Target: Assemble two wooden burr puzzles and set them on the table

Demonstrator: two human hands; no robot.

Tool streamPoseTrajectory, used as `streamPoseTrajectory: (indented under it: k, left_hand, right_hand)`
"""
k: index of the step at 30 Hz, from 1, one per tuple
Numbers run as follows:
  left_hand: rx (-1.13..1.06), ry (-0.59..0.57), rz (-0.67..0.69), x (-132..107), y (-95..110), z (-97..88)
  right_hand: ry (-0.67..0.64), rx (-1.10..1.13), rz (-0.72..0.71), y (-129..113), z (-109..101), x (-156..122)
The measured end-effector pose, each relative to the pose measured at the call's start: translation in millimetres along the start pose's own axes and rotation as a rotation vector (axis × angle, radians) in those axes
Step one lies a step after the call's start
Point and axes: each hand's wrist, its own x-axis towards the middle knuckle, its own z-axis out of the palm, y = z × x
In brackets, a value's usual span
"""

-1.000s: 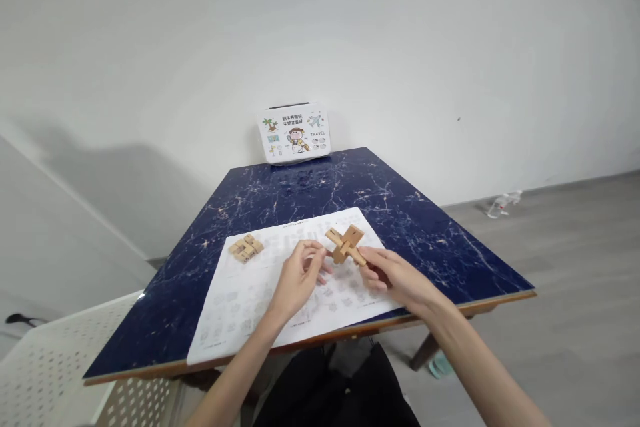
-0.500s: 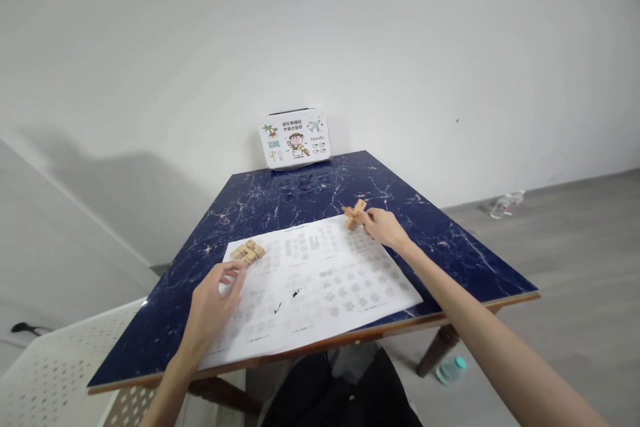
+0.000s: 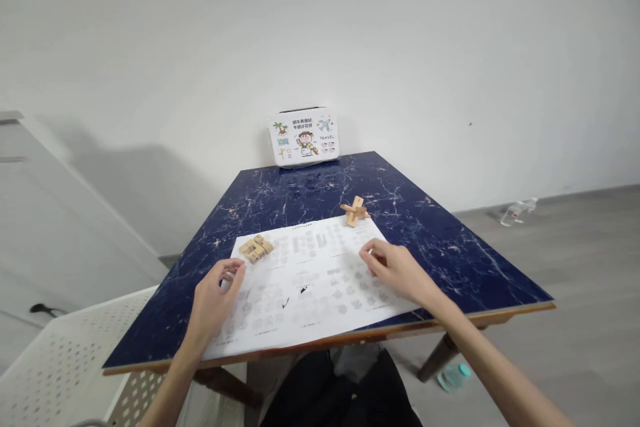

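A plain pale wall point(image 3: 425, 47) closes the far side of the room, with a soft shadow at left; grey wood-patterned floor point(image 3: 575, 273) shows at right. Against the wall stands a table point(image 3: 310, 197) with a glossy dark-blue, white-veined marbled top and a brown wooden edge. At near left, beside and below it, is a white perforated surface point(image 3: 65, 353). A printed white sheet point(image 3: 320, 307) covers the table's near middle, bearing faint grey diagrams and two small black marks. A white illustrated case point(image 3: 304, 139) leans on the wall at the far edge. The left hand point(image 3: 215, 293), empty and loosely curled, rests at the sheet's left side; the right hand point(image 3: 395, 267), likewise empty with fingers bent, lies over its right side. On the floor at near right is a teal-capped bottle point(image 3: 454, 378). The wooden block cluster point(image 3: 257, 249) occupies the sheet's far left corner, just beyond the left hand; the wooden cross-shaped assembly point(image 3: 356, 212) sits at its far right corner.
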Motion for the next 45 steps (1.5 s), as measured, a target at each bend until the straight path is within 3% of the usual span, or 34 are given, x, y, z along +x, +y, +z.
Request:
streamPoseTrajectory:
  k: [4,8,14,18,27,36,40,45]
  left_hand:
    - [0.104,0.057,0.128,5.4,-2.2,3.6]
    - [0.229,0.037,0.222,22.1,-2.8,15.6]
    - [0.418,-0.054,0.137,54.4,2.6,42.5]
    - [0.458,-0.047,0.094,61.6,0.6,45.9]
    - [0.437,-0.103,0.103,62.8,-5.3,40.6]
    - [0.427,-0.044,0.171,58.3,-6.0,39.1]
    - [0.357,-0.014,0.272,45.5,6.5,33.3]
    - [0.174,-0.176,0.447,12.7,38.5,24.5]
  right_hand:
    - [-0.094,0.175,-0.042,4.5,14.3,-16.1]
    - [-0.070,0.239,-0.023,13.2,19.3,-17.7]
    - [-0.066,0.264,-0.025,15.6,19.6,-18.3]
    - [-0.057,0.244,-0.017,13.3,18.7,-17.6]
    - [-0.048,0.224,-0.015,13.9,22.1,-18.8]
    - [-0.050,0.181,-0.023,13.0,22.5,-20.7]
    - [-0.053,0.186,-0.013,12.4,21.7,-22.6]
    - [-0.051,0.171,-0.010,10.0,21.5,-22.8]
